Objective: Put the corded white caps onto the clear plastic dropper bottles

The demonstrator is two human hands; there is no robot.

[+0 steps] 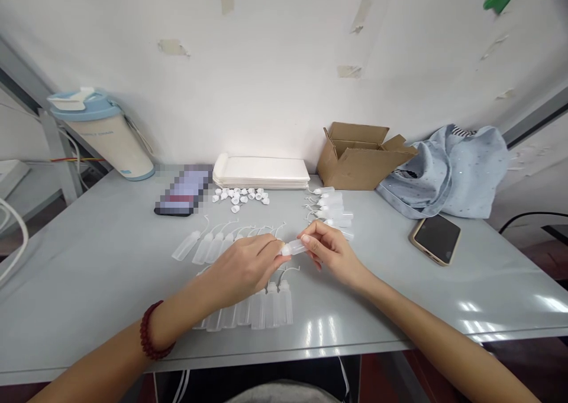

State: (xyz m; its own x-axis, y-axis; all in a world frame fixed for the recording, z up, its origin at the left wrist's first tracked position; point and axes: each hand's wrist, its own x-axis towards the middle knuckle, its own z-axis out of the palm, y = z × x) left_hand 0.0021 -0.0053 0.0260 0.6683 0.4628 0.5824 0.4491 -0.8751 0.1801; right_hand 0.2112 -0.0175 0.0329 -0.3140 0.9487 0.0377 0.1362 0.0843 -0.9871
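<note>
**Head view.** The left hand and right hand meet above the middle of the grey desk. Both are narrowly closed. The right thumb and fingers pinch a small plastic bottle, held level in the air, and the left fingertips close on its white end. A red bead bracelet circles the left wrist.

Progress as shown: a group of bottles with white ends lies stacked to the right of the hands. A row of clear bottles with thin looped tubes lies beyond the hands, and a second such row lies nearer the person, partly under the left hand. A heap of loose white caps lies near the desk's far edge.

Beyond these stand a stack of white trays, an open cardboard box, and a pale blue cloth bag. A phone lies at right, a pixelated object lies at left, and a lidded jug stands at far left.
</note>
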